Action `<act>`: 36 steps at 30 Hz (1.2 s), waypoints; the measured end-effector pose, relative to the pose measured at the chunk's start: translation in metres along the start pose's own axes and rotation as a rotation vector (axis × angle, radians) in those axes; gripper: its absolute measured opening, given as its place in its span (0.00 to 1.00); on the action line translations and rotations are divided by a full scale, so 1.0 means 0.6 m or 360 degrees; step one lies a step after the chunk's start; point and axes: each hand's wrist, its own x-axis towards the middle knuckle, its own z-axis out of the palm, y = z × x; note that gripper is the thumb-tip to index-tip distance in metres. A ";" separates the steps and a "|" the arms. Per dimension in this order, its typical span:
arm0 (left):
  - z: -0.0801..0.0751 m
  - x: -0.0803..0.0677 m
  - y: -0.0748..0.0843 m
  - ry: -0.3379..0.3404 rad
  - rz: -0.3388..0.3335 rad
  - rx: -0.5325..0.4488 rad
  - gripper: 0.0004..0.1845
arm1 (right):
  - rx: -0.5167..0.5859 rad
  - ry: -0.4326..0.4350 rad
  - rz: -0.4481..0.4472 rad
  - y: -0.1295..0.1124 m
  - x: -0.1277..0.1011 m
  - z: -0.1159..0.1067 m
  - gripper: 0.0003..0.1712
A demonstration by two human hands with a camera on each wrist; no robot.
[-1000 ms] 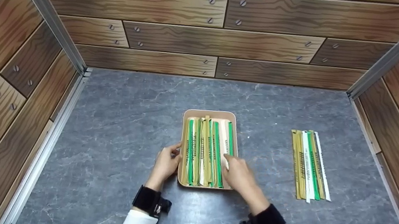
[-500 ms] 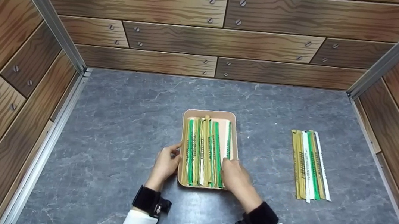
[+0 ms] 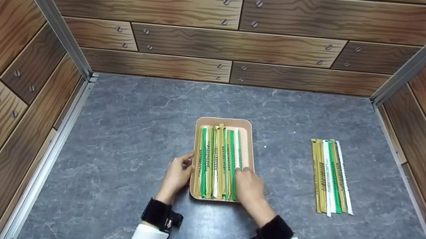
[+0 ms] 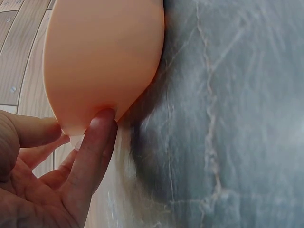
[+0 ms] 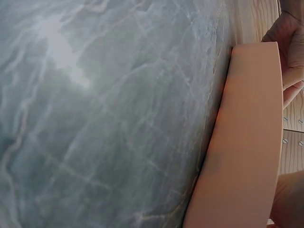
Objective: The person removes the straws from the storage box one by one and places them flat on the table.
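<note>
A shallow peach-coloured tray [image 3: 250, 150] lies on the table, holding a row of long thin packets that look like wrapped straws [image 3: 214, 163], gold, green and white. The left hand [image 3: 177, 175] holds the tray's left side. In the left wrist view, its thumb and fingers [image 4: 100, 126] touch the tray's rim and outer wall. Over the tray's near right part, the right hand [image 3: 250, 186] pinches a white wrapped straw [image 3: 238, 148] with green along its edge. I cannot tell if that is one straw or two; its lower end is hidden by the hand.
Several more wrapped straws [image 3: 330, 177] lie side by side on the table to the right. Wood-patterned walls [image 3: 188, 39] enclose the grey marbled table [image 3: 136, 126] at the back and both sides. A bare strip of tray floor shows along its right wall.
The right hand has shifted slightly left, and the white and green straw has moved from the tray's right wall to beside the row. The left hand and tray have stayed put.
</note>
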 end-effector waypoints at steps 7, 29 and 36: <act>-0.002 -0.002 -0.001 0.0009 0.0074 0.0041 0.24 | 0.0119 -0.0018 0.0039 0.002 -0.001 -0.003 0.11; 0.001 -0.001 -0.003 0.0012 0.0051 0.0029 0.24 | 0.0885 -0.0083 0.0197 0.065 -0.006 -0.069 0.34; 0.003 -0.001 -0.004 0.0012 0.0059 0.0020 0.23 | 0.0798 -0.0075 0.0370 0.148 -0.020 -0.084 0.39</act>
